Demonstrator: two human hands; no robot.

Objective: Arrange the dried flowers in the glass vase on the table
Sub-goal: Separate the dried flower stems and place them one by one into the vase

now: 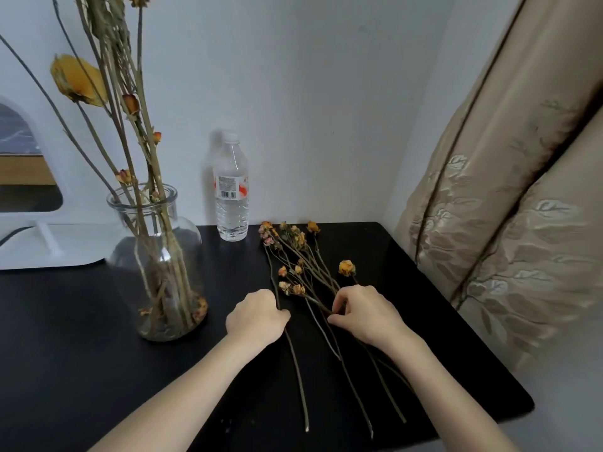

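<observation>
On the bench (pixel 81 337) right of the glass vase (pixel 156 243), left hand (pixel 257 316) fingers curl round one stem (pixel 296 370), right hand (pixel 362 316) pinches the loose dried flowers (pixel 300 252) by their stems; best lift that stem slowly, since brittle heads likely snag.
</observation>
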